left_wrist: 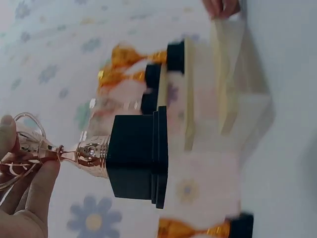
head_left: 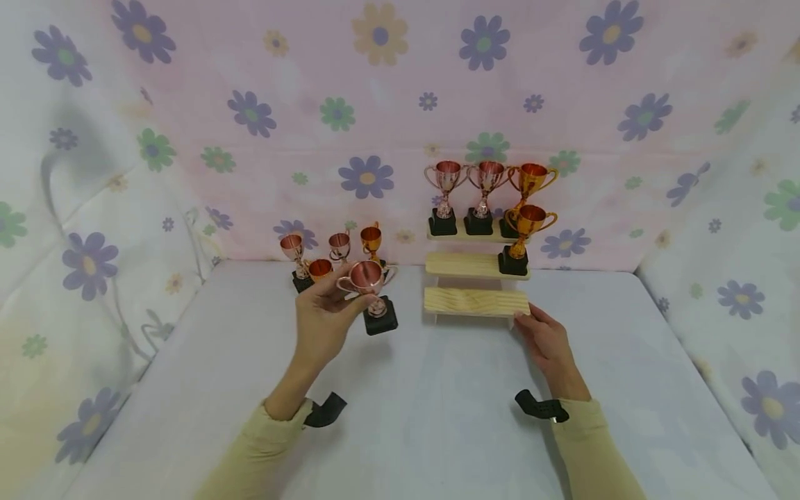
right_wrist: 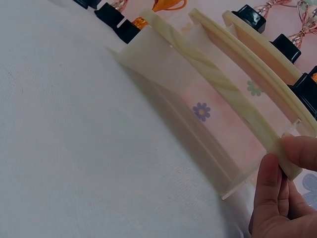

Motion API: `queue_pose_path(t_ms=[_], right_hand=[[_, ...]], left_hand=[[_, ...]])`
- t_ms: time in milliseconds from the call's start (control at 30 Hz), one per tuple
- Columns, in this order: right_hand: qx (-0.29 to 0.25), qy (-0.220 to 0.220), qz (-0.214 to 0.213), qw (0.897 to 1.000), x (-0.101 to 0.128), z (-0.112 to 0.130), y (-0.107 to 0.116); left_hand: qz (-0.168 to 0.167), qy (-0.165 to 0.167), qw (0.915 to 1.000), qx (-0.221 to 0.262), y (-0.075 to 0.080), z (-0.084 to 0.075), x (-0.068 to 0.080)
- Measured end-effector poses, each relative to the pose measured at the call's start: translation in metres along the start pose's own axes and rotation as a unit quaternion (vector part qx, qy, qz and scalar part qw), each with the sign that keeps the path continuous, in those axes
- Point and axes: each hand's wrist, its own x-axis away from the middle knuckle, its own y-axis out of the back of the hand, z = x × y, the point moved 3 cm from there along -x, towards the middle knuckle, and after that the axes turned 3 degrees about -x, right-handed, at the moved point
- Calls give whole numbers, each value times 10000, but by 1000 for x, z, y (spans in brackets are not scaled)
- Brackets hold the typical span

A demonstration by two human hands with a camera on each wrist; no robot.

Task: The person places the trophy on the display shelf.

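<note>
- The counter (head_left: 431, 417) meets flowered cloth (head_left: 375, 118) along its back edge; more cloth rises beside its left and right edges.
- Open counter runs from the stand (right_wrist: 223, 90) forward between the forearms, and a strip of it separates the stand from the four cups (head_left: 339, 244) on the left.
- Wood shows along the bottom tier (head_left: 477, 303) and across most of the middle tier (head_left: 459, 264), up to a gold cup (head_left: 521, 239) at its right end.
- Three more cups (head_left: 486, 178) line the top tier (head_left: 461, 237).
- The left hand (head_left: 321, 323), thumb and fingers closed round it, grips a rose cup (left_wrist: 94, 154), slightly tilted, above the counter, left of the stand.
- The right hand (head_left: 548, 344) pinches the bottom tier's right end, thumb opposite fingers.
</note>
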Motion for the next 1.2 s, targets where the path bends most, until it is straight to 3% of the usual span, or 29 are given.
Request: queue_pose_path(t_ms=[233,467,633,933,1200], right_hand=[[-1,-69,-1,10000,0,-3,3],[-56,-23,-14,10000,-2,-6,5],[-5,-7,5,10000,0,-7,3],[-107,-80,76,9999,0,-6,3],[-136,-82,50,9999,-2,-1,2]], left_hand=[[648,143,9973,314,-57,4,0],[1024,160,9935,480,-112,9,-32],[1219,322,9901,615,-143,29,-54],[797,165,9956,473,-169,56,-71],[904,185,9949,406,-173,65,-87]])
